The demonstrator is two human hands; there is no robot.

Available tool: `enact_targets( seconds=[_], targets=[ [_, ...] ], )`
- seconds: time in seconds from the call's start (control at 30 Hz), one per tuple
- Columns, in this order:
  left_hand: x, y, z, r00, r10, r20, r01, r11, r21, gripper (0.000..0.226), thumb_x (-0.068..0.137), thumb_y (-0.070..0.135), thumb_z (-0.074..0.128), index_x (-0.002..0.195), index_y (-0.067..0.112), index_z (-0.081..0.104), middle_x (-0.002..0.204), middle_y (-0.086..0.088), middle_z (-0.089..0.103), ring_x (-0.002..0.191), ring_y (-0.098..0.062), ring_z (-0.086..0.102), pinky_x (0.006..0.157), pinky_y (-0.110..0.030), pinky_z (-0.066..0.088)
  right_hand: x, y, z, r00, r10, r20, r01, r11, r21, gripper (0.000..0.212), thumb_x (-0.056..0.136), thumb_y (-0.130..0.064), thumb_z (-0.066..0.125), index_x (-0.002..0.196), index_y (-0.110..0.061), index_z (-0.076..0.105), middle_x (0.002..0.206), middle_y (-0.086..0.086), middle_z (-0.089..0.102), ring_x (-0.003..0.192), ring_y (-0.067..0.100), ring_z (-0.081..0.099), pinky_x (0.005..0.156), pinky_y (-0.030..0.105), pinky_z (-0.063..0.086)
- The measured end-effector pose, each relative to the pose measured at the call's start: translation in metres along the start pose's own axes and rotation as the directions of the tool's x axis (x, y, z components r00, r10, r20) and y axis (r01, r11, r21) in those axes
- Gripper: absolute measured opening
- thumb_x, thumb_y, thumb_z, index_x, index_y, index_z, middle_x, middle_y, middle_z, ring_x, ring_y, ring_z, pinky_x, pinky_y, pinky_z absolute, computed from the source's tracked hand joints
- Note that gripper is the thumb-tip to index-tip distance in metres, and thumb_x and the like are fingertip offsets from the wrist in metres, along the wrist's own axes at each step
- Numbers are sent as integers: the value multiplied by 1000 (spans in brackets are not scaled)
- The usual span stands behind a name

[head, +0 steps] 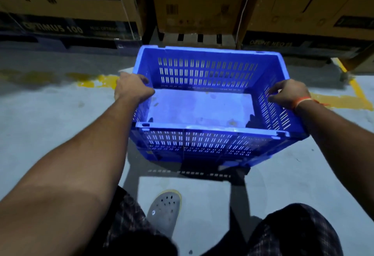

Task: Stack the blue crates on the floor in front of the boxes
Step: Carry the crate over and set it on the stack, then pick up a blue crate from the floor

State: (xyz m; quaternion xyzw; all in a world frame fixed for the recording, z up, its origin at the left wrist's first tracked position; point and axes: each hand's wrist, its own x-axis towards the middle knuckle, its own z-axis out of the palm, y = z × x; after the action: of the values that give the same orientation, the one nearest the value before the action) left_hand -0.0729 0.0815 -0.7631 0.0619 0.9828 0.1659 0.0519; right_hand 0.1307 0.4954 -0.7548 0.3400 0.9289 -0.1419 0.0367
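Note:
An empty blue crate (206, 69) with slotted walls fills the middle of the view, its open top facing me. My left hand (131, 88) grips the crate's left rim and my right hand (287, 93), with an orange wrist band, grips its right rim. The crate hangs a little above the grey floor (50, 118); its shadow falls on the floor beneath it. Large brown cardboard boxes (198, 2) stand in a row just behind the crate.
Yellow painted lines (344, 102) run across the floor at left and right of the crate. My grey perforated clog (165, 209) and checked trousers show at the bottom. Dark pallets (66, 43) carry the boxes at the back.

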Motion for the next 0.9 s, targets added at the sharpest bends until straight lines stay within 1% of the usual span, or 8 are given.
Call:
enact_targets(
  seconds=[0.1,0.13,0.2,0.33,0.47,0.6,0.73,0.9],
  targets=[
    [-31,20,-6,978,1,-209,-8,999,-36,35,68,38,65,103,33,70,134,-6,41,123,-32,43,100,-43,45,-21,-9,-4,995,33,-98,-32,999,11,59,67,-47,74,121,-24,64,124,25,47,116,41,48,99,40,44],
    [-45,32,-12,976,44,-212,-55,998,-43,34,69,36,65,102,31,70,135,-7,39,123,-32,42,100,-43,44,-34,-12,-11,986,50,-158,-45,998,40,62,67,-47,74,122,-22,60,126,24,42,119,42,44,100,43,43],
    [-67,60,-29,982,169,-85,-176,980,-89,35,71,30,66,105,26,70,140,-10,37,124,-33,43,104,-40,42,-67,-22,-32,977,61,-204,-39,993,111,60,69,-41,73,124,-19,58,132,23,38,122,43,42,102,47,42],
    [-105,143,-91,922,345,174,-291,917,-274,33,76,23,69,108,22,73,137,-12,43,120,-28,54,105,-32,43,-135,-35,-99,995,82,-56,-61,950,305,59,72,-25,72,129,-15,59,134,22,37,116,38,52,108,38,42],
    [-169,228,-173,754,519,403,-362,839,-405,33,79,20,66,112,21,73,124,-9,56,99,-20,64,98,-34,51,-228,-28,-189,974,225,9,-201,852,483,51,75,-17,70,125,-14,63,127,19,43,92,31,63,101,40,49],
    [-249,287,-260,609,588,533,-402,808,-431,29,79,23,65,106,22,74,106,-3,74,76,-11,65,86,-31,55,-344,-18,-292,908,418,31,-364,748,555,43,78,-7,70,121,-14,66,123,16,48,72,19,63,87,22,47],
    [-319,338,-305,398,647,651,-465,754,-465,21,85,19,68,105,24,73,100,5,75,82,-12,69,83,-26,52,-452,3,-345,780,624,46,-528,617,583,39,77,-8,70,115,-16,70,113,9,51,64,15,62,88,24,47],
    [-397,394,-302,71,707,704,-633,577,-516,21,87,21,67,107,24,72,111,5,71,85,-17,69,75,-28,51,-558,20,-353,577,810,104,-659,387,645,37,79,-9,66,114,-21,69,113,8,53,69,14,61,85,25,46]
  ],
)
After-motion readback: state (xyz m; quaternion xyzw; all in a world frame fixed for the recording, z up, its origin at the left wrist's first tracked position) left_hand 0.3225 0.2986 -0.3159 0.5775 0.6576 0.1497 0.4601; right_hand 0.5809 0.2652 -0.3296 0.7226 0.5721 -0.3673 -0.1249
